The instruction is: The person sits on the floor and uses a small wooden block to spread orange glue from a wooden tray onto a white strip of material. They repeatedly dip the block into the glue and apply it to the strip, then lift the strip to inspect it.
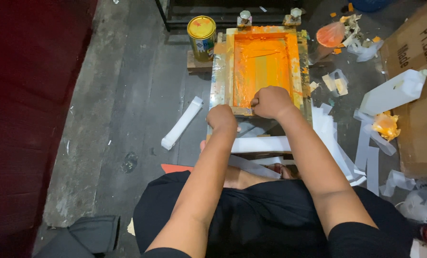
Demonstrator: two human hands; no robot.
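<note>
A wooden screen-printing frame (303, 67) smeared with orange ink lies flat on a low stand in front of me. My right hand (270, 102) is closed in a fist at the frame's near edge, gripping something I cannot make out, probably a squeegee handle. My left hand (221, 117) rests with curled fingers on the frame's near left corner. White paper strips (259, 144) lie under the frame, just past my knees.
A yellow-lidded tin can (202, 37) stands left of the frame. A white strip bundle (181, 123) lies on the grey floor at left. At right are a white plastic jug (393, 91), a cardboard box (421, 119), orange-stained rags (386, 126) and loose white strips (366, 157).
</note>
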